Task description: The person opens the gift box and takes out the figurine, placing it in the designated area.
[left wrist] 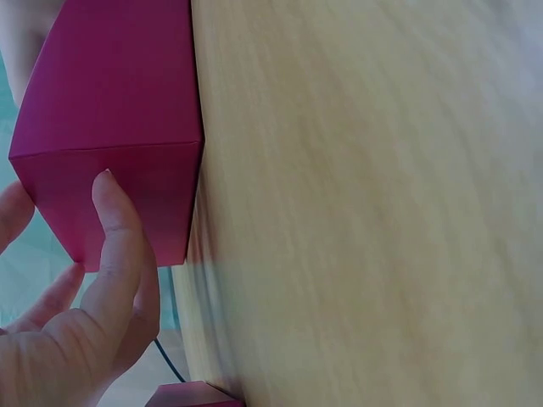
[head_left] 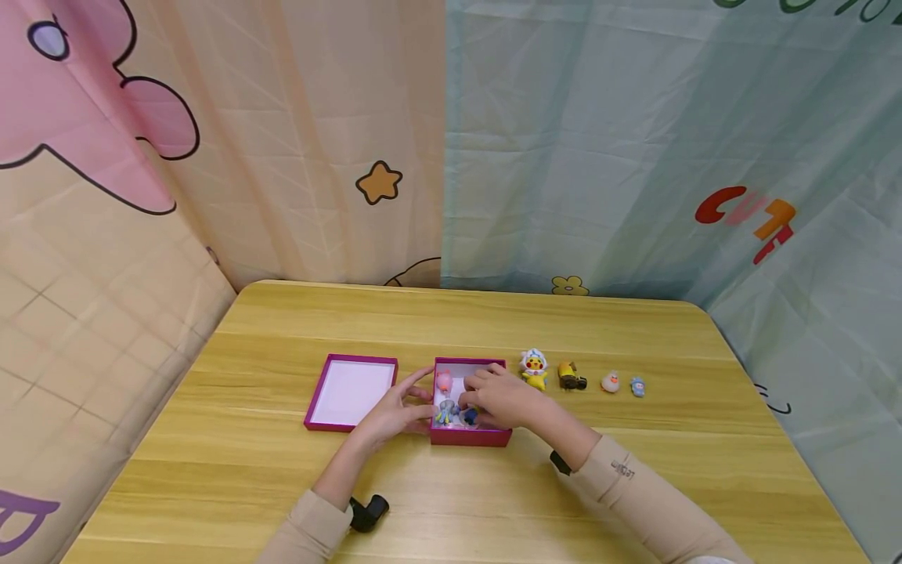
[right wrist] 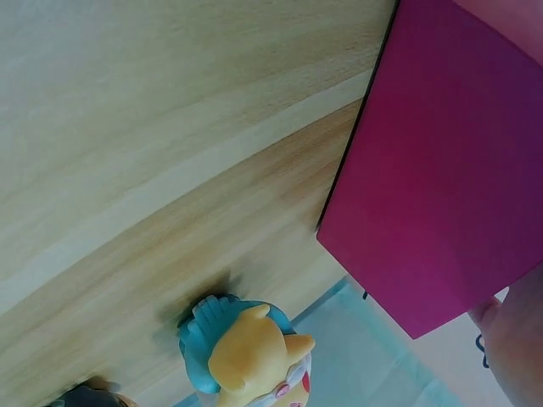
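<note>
A magenta box stands uncovered on the table, with a pink figurine, a grey-blue figurine and a dark blue figurine inside. Along its left wall rests my left hand, fingers spread; in the left wrist view a fingertip touches the magenta side. My right hand reaches over the right rim into the box, fingers pointing down close to the dark blue figurine. Its fingertips are partly hidden, and I cannot tell whether they hold anything.
Left of the box lies a magenta-rimmed lid, white inside up. To the right stand a yellow figurine in a white hood, a yellow-and-dark figurine, a pale round figurine and a small blue figurine. Curtains hang behind the table.
</note>
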The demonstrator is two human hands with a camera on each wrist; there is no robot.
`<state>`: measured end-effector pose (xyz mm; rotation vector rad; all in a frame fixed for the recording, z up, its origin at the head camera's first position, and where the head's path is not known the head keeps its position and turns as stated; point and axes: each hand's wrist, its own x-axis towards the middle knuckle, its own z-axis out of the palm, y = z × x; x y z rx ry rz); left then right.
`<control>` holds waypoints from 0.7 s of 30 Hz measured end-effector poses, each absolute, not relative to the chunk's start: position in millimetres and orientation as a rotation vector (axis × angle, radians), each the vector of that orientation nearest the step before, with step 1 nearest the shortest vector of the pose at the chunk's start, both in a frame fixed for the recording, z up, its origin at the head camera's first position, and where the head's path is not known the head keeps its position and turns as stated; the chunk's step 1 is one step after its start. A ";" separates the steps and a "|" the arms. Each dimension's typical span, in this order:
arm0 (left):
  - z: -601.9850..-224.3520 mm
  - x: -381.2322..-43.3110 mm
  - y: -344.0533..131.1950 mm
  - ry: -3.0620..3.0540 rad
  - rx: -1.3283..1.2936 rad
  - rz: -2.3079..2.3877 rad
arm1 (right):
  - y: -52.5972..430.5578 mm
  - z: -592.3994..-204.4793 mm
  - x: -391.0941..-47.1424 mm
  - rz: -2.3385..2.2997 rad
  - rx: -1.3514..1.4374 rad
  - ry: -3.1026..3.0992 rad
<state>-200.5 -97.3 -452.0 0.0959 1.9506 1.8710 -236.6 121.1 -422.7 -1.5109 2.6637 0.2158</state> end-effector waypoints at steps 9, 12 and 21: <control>-452.2 -201.5 -96.9 1.925 0.123 1.894 | 118.3 -423.4 -237.0 0.199 -1.537 2.721; -451.4 -201.0 -96.4 1.927 0.118 1.892 | 118.5 -423.5 -236.9 0.191 -1.518 2.727; -448.8 -199.5 -95.9 1.917 0.109 1.899 | 122.9 -426.5 -239.1 0.181 -1.473 2.807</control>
